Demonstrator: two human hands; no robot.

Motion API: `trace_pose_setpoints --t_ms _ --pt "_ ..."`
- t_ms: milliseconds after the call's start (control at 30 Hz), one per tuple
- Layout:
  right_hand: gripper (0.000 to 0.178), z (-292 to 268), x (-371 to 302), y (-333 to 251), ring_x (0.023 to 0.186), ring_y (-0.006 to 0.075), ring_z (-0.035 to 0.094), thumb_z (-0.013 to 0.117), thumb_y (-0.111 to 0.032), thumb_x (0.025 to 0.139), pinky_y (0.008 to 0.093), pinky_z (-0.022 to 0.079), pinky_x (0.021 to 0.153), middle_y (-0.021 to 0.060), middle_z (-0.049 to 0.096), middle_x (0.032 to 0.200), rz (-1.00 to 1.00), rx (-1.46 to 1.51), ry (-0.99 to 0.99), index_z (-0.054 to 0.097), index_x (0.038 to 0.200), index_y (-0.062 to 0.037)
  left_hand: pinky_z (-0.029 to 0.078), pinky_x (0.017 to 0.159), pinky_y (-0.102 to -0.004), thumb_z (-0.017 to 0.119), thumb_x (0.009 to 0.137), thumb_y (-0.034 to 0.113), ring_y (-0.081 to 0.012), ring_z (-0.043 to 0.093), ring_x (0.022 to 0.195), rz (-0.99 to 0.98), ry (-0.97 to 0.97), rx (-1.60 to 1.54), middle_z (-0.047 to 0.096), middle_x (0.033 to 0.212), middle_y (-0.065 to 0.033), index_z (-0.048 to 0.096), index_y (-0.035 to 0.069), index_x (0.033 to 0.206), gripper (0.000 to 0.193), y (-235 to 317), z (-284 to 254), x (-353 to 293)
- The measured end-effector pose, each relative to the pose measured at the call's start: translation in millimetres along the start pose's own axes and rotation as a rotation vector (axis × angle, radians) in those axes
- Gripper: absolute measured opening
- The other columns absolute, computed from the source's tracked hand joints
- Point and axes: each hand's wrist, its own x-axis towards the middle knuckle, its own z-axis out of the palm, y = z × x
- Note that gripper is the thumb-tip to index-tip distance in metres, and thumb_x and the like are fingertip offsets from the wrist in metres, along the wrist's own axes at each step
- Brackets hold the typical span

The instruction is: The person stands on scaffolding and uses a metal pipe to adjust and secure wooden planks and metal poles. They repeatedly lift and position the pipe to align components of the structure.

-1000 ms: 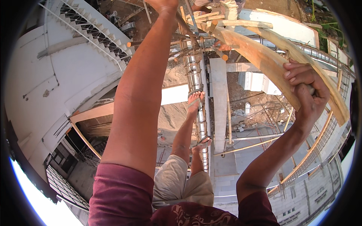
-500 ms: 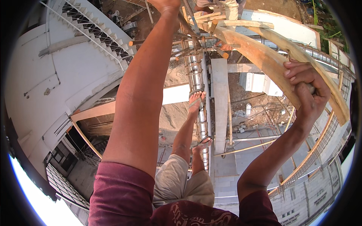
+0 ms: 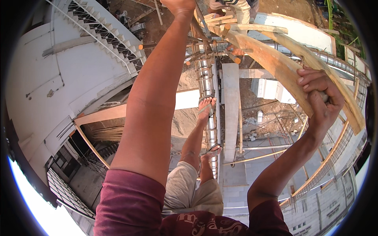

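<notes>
My left arm reaches up to the far edge of the view, where my left hand [image 3: 179, 5] is cut off by the frame and its fingers are hidden. It is close to the upper ends of some wooden poles [image 3: 199, 25]. On the right, my right hand [image 3: 322, 88] is closed, with curled fingers beside the end of a curved-looking wooden plank [image 3: 271, 59]. A small greyish rounded end shows inside the grip, too little to name. A second long plank [image 3: 346, 98] lies just beyond that hand.
My sandalled feet [image 3: 206, 106] stand on a narrow beam with a rebar cage [image 3: 202, 74]. A grey board [image 3: 230, 114] runs alongside. Another person [image 3: 238, 11] is at the far end, one hand [image 3: 236, 50] near round timber ends. Ground lies far below; white stairs [image 3: 104, 35] are left.
My left arm and hand have shifted slightly to the right in the view. The right hand keeps its closed grip, almost unmoved.
</notes>
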Motion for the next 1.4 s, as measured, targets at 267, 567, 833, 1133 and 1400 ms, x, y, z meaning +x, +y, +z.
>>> trace_pose_setpoints --t_ms 267,567,833,1133,1400 --pt "0.017 -1.8 0.5 1.2 0.093 0.0275 0.069 0.052 0.008 0.066 0.0443 0.051 0.102 0.0145 0.071 0.083 -0.006 0.021 -0.013 0.066 0.075 0.0038 0.048 0.071 -0.0331 0.068 0.096 0.011 -0.014 0.058 0.076 0.052 -0.001 -0.063 0.066 0.084 -0.003 0.067 -0.005 0.1 0.017 -2.3 1.1 -0.5" --pt "0.015 0.1 0.0 -0.3 0.094 0.0286 0.069 0.051 0.007 0.065 0.0454 0.05 0.102 0.0147 0.07 0.082 0.003 0.034 -0.006 0.064 0.074 0.0046 0.05 0.076 -0.0354 0.068 0.096 0.011 -0.0165 0.062 0.083 -0.097 -0.087 -0.003 0.069 0.089 -0.0059 0.067 -0.004 0.101 0.016 10.8 -1.5 -6.5" --pt "0.017 -0.2 0.2 -0.6 0.095 0.0304 0.069 0.051 0.007 0.064 0.0475 0.05 0.103 0.0152 0.07 0.082 -0.015 -0.028 0.001 0.064 0.074 0.0039 0.049 0.071 -0.0335 0.066 0.098 0.012 -0.014 0.058 0.076 0.035 -0.01 -0.117 0.068 0.088 -0.0049 0.067 -0.004 0.103 0.017 5.2 10.5 5.0" --pt "0.014 0.7 4.4 -1.6 0.094 0.0303 0.07 0.052 0.004 0.063 0.0505 0.05 0.104 0.0139 0.07 0.08 0.014 -0.022 -0.001 0.063 0.073 0.0025 0.048 0.069 -0.0338 0.068 0.098 0.016 -0.0145 0.057 0.074 -0.072 -0.004 -0.002 0.066 0.084 -0.0034 0.067 -0.003 0.099 0.019 3.9 -11.2 4.8" --pt "0.014 -5.9 4.2 -15.2 0.096 0.0291 0.07 0.053 0.004 0.064 0.0541 0.046 0.11 0.013 0.07 0.081 0.141 -0.015 0.009 0.064 0.073 0.0013 0.043 0.062 -0.0304 0.068 0.093 0.013 -0.0073 0.05 0.067 -0.099 -0.068 -0.082 0.056 0.069 0.0037 0.057 0.004 0.078 0.021 33.7 -16.7 -1.9"
